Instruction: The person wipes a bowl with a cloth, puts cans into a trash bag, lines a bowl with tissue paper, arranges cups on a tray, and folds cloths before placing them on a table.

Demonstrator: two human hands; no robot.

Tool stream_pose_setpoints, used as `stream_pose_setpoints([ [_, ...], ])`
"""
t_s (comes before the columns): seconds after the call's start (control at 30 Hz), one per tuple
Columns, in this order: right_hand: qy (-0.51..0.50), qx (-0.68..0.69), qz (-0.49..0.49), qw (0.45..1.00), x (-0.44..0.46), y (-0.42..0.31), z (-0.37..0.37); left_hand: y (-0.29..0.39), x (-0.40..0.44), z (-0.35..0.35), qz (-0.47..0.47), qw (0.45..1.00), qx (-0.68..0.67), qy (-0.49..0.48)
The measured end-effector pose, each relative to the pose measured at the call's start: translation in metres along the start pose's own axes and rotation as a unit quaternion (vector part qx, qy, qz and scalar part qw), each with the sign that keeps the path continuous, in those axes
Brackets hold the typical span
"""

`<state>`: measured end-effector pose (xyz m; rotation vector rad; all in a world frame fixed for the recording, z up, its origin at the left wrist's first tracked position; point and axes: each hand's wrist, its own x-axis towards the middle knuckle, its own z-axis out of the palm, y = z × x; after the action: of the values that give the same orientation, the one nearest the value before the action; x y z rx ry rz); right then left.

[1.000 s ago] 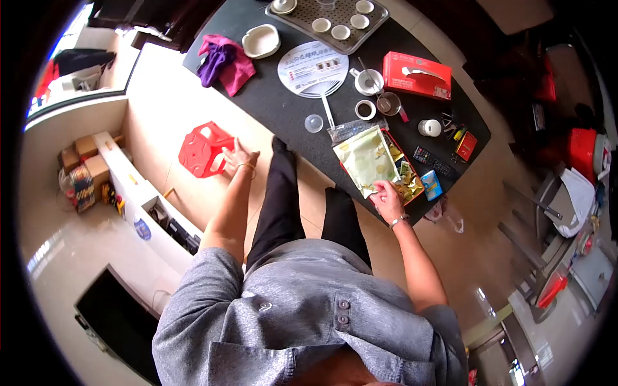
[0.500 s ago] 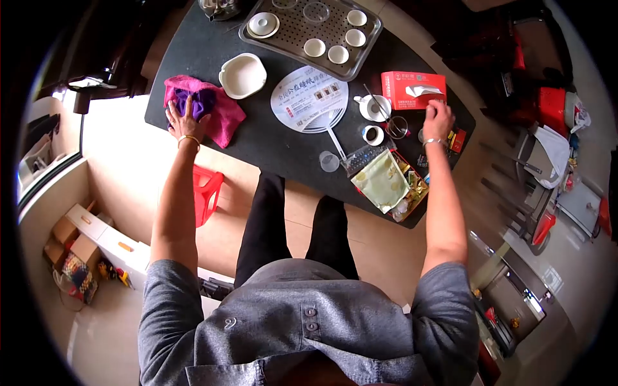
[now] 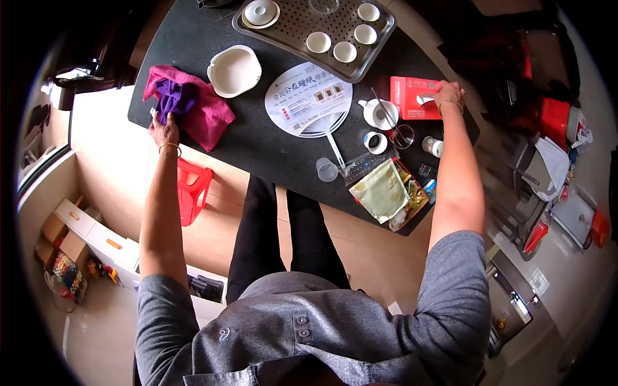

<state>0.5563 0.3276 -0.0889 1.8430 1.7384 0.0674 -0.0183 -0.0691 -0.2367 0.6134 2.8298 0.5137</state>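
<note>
My left hand (image 3: pixel 165 132) is at the table's left front edge, fingers apart, with the fingertips at the lower edge of a bunched purple cloth (image 3: pixel 175 96). That cloth lies on a pink towel (image 3: pixel 209 119). A tiny white bit beside my fingertips is too small to name. My right hand (image 3: pixel 450 94) is closed over the right end of a red tissue box (image 3: pixel 407 96), which has a white tissue sticking out. Left of the box stand a white teapot (image 3: pixel 380 114) and a small white cup (image 3: pixel 374 142). A small jar (image 3: pixel 432 146) is below my right wrist.
A metal tea tray (image 3: pixel 290 35) with several white cups is at the back. Before it lie a white ashtray-like dish (image 3: pixel 235 71) and a round paper fan (image 3: pixel 309 100). A clear cup (image 3: pixel 326 169) and a snack box (image 3: pixel 402 196) sit near the front edge. A red stool (image 3: pixel 193 191) is below.
My left hand has slid off the purple cloth toward the table edge. My right hand has moved onto the tissue box's right end. The view has shifted slightly.
</note>
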Motion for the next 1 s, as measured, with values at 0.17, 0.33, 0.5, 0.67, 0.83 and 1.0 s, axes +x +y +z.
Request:
stream_pose_setpoints([
  [0.17,-0.086,0.014,0.014,0.996,0.044,0.017,0.042,0.041,-0.056,-0.033,0.129,0.986,-0.035,0.098],
  [0.33,-0.091,-0.005,-0.078,0.993,0.032,0.034,0.030,0.122,-0.094,-0.043,0.278,0.952,-0.058,0.110],
  [0.5,-0.021,0.059,-0.085,0.994,0.014,0.045,0.038,0.171,-0.134,-0.024,0.282,0.945,-0.150,0.066],
  [0.67,0.010,0.275,0.021,0.961,0.013,0.048,0.045,0.182,-0.174,-0.031,0.240,0.958,-0.158,0.012],
  [0.83,0.188,0.352,-0.153,0.904,-0.013,0.086,0.024,0.169,-0.193,-0.048,0.203,0.967,-0.153,-0.007],
  [1.0,0.391,0.298,-0.344,0.800,-0.061,0.105,-0.024,0.162,-0.204,-0.037,0.190,0.945,-0.264,-0.030],
])
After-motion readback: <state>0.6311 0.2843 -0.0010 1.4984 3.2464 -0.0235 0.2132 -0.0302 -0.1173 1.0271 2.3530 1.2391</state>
